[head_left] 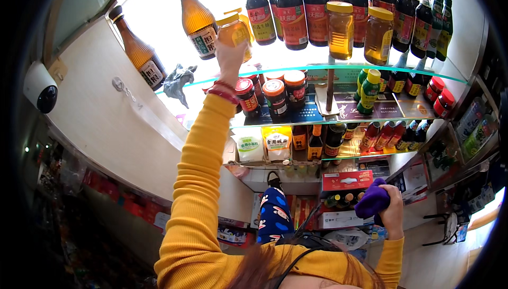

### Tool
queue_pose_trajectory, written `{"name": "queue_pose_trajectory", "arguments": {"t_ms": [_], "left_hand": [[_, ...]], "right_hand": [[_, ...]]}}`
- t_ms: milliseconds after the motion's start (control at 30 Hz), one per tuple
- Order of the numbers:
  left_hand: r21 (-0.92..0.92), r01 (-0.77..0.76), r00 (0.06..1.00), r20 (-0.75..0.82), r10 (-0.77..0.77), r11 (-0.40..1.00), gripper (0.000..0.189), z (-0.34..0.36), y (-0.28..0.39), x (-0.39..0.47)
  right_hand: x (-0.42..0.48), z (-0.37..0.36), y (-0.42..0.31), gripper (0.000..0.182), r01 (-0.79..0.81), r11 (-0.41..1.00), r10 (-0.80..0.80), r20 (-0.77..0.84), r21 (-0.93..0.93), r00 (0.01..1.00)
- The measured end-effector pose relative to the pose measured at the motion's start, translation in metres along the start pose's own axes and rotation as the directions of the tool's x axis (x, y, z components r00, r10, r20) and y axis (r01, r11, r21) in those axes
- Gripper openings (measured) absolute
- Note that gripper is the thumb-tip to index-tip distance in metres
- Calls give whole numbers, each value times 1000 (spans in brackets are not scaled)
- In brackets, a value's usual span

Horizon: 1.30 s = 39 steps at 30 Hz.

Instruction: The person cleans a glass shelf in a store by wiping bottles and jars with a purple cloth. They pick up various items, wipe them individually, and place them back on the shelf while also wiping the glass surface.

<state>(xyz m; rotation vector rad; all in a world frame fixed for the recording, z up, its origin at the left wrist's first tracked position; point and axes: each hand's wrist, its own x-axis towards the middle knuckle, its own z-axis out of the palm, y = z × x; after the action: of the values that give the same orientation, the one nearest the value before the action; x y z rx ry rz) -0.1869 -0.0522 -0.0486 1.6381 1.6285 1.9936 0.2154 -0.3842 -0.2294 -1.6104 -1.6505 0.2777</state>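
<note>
My left hand (pixel 231 56) reaches up to the top glass shelf (pixel 285 68) and grips a yellow-lidded glass jar of amber contents (pixel 232 31). A similar yellow lid shows just behind that jar. To its left stands a tall ribbed amber bottle (pixel 198 15), and a grey crumpled cloth or bag (pixel 179 82) lies near the shelf's left end. My right hand (pixel 392 209) is low at the right, closed on a bunched purple cloth (pixel 373 201). Two more yellow-lidded jars (pixel 340 31) (pixel 379 37) stand in front of the dark sauce bottles (pixel 291 15).
Another amber bottle (pixel 139 52) stands at far left beside a white panel (pixel 115 130). Below are glass shelves with sauce jars (pixel 275 97), a green bottle (pixel 368 92) and white packets (pixel 250 146). A red box (pixel 346 180) sits lower. A white camera (pixel 41 87) hangs left.
</note>
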Motion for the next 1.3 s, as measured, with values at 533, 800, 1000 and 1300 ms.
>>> {"name": "queue_pose_trajectory", "arguments": {"t_ms": [533,800,1000,1300], "left_hand": [[273,-93,937,350,-9,957,70,-11,4,23],[313,6,935,335,-117,950,103,-6,-21,35],[472,155,979,48,-200,868,99,20,-3,27],[469,-140,917,-271,293,872,101,39,18,-10]], "right_hand": [[0,11,3,43,-40,999,40,-4,7,999],[-2,12,2,41,-24,998,24,7,54,1000],[-6,5,1,40,-32,999,33,-29,38,999],[-20,-1,11,45,-94,994,96,-27,56,995]]}}
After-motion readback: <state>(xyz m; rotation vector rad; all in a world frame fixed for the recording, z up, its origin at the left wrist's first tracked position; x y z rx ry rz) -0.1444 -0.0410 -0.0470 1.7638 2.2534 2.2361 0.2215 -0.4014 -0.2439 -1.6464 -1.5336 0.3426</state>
